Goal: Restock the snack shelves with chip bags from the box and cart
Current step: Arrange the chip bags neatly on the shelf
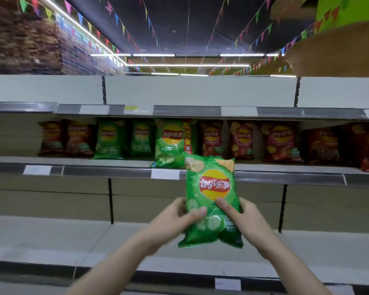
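Observation:
I hold a green chip bag (211, 192) upright in front of the shelves, its logo facing me. My left hand (175, 220) grips its lower left side, thumb across the front. My right hand (243, 218) grips the lower right side, thumb on the front too. The bag's top edge reaches the front lip of the middle shelf (107, 170). On that shelf stand rows of chip bags: brown-red ones (66, 138) at the left, green ones (126, 138) in the middle with a larger green bag (170, 143) at the front, and red ones (260, 141) to the right.
The top shelf (179, 110) and the lower shelf (51, 237) show no bags. A cardboard box (337, 54) sits above at the upper right. Price-tag rails run along each shelf front. Ceiling lights and coloured pennants hang overhead.

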Tool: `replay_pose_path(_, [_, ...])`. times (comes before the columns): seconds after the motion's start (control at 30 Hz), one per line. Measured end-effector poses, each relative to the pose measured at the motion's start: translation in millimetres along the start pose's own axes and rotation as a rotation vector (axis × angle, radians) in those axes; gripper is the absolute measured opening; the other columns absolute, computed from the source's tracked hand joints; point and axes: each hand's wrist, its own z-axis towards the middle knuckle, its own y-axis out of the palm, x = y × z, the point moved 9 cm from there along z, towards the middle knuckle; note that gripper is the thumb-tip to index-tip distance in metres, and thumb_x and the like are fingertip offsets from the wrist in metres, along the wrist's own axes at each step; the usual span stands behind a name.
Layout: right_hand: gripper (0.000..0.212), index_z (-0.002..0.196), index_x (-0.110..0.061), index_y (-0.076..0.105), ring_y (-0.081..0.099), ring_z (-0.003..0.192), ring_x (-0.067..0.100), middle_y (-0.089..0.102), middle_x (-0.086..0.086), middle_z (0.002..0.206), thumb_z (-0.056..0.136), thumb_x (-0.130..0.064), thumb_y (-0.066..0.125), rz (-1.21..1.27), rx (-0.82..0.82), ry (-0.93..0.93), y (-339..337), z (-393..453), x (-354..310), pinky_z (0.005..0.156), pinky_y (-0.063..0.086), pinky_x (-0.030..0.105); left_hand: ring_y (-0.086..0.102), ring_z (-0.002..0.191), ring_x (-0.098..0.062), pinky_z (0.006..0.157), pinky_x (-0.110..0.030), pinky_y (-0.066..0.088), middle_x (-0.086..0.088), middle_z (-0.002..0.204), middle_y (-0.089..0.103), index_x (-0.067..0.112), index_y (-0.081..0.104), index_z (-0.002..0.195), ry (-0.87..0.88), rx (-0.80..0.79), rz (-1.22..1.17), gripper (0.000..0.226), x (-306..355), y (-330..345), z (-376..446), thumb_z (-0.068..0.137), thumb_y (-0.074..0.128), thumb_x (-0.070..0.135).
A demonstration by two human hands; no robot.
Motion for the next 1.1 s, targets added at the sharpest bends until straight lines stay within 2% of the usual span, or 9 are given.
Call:
replay_pose_path(0.17, [0.062, 0.112, -0.026, 0.064, 0.072, 0.085, 0.005, 0.076, -0.012, 0.093, 0.069, -0.069, 0.058, 0.067, -0.066, 0.050, 47, -4, 21, 0.076, 0.056, 0.021, 0.073, 0.085, -0.016, 0.066, -0.023, 0.056, -0.004, 0.097, 0.075, 0.014, 0.055, 0.120, 0.001, 0.161, -0.274, 0.060, -44, -9, -14, 0.066, 0.081, 0.021])
replay_pose_path(0.23, [0.084, 0.122, -0.029, 0.058, 0.067, 0.095, -0.002, 0.070, -0.017, 0.107, 0.061, -0.086, 0.050, 0.031, -0.076, 0.069, 56, -4, 29, 0.085, 0.050, 0.017, 0.073, 0.084, -0.013, 0.066, -0.021, 0.055, -0.001, 0.093, 0.076, 0.011, 0.056, 0.121, 0.006, 0.158, -0.242, 0.062, -48, -14, -11, 0.065, 0.080, 0.018])
replay_pose_path(0.4, [0.133, 0.149, -0.023, 0.035, 0.050, 0.128, 0.014, 0.049, -0.001, 0.146, 0.043, -0.102, 0.046, -0.087, -0.084, 0.130, 59, 18, 37, 0.111, 0.038, 0.036, 0.071, 0.088, -0.007, 0.073, -0.017, 0.054, 0.006, 0.095, 0.076, 0.018, 0.056, 0.117, 0.015, 0.142, -0.223, 0.060, -46, -33, -1, 0.064, 0.080, 0.030])
replay_pose_path(0.47, [0.113, 0.139, -0.022, 0.046, 0.063, 0.108, 0.008, 0.063, -0.004, 0.126, 0.052, -0.093, 0.056, -0.077, -0.112, 0.111, 72, 34, 26, 0.088, 0.053, 0.022, 0.071, 0.093, -0.013, 0.084, -0.029, 0.056, 0.001, 0.104, 0.074, 0.016, 0.049, 0.125, 0.023, 0.186, -0.247, 0.088, -46, -56, 4, 0.052, 0.090, 0.044])
replay_pose_path(0.53, [0.066, 0.118, -0.028, 0.055, 0.067, 0.083, -0.004, 0.068, -0.014, 0.101, 0.066, -0.070, 0.060, -0.006, -0.115, 0.048, 93, 52, 7, 0.062, 0.050, 0.008, 0.071, 0.096, -0.021, 0.090, -0.043, 0.055, -0.003, 0.108, 0.073, 0.015, 0.040, 0.133, 0.039, 0.271, -0.299, 0.115, -45, -86, 6, 0.038, 0.095, 0.049])
replay_pose_path(0.67, [0.054, 0.115, -0.027, 0.057, 0.070, 0.089, 0.005, 0.072, -0.009, 0.103, 0.072, -0.059, 0.063, 0.085, -0.114, -0.041, 146, 91, -18, 0.078, 0.057, 0.025, 0.074, 0.083, -0.019, 0.067, -0.029, 0.058, -0.006, 0.102, 0.073, 0.013, 0.050, 0.122, 0.094, 0.431, -0.292, 0.083, -35, -150, 6, 0.052, 0.086, 0.039])
replay_pose_path(0.73, [0.046, 0.116, -0.023, 0.055, 0.067, 0.090, 0.001, 0.069, -0.009, 0.107, 0.081, -0.052, 0.062, 0.103, -0.123, -0.087, 178, 116, -31, 0.069, 0.053, 0.014, 0.074, 0.081, -0.017, 0.060, -0.023, 0.056, -0.004, 0.098, 0.075, 0.010, 0.056, 0.115, 0.125, 0.492, -0.223, 0.070, -27, -189, 8, 0.055, 0.080, 0.037])
replay_pose_path(0.9, [0.049, 0.116, -0.023, 0.057, 0.065, 0.094, 0.008, 0.068, -0.008, 0.105, 0.084, -0.061, 0.056, 0.060, -0.106, -0.143, 230, 186, -68, 0.075, 0.052, 0.025, 0.074, 0.083, -0.017, 0.066, -0.023, 0.057, -0.003, 0.091, 0.076, 0.007, 0.060, 0.111, 0.170, 0.537, -0.068, 0.050, 13, -274, 37, 0.071, 0.075, 0.034])
replay_pose_path(1.1, [0.026, 0.094, -0.023, 0.064, 0.068, 0.064, -0.001, 0.073, -0.011, 0.077, 0.093, -0.048, 0.056, 0.066, -0.226, -0.117, 271, 261, -97, 0.045, 0.045, 0.014, 0.071, 0.070, -0.008, 0.057, -0.016, 0.051, -0.003, 0.089, 0.074, 0.005, 0.060, 0.110, 0.151, 0.550, 0.100, 0.042, 29, -348, 92, 0.082, 0.072, 0.034])
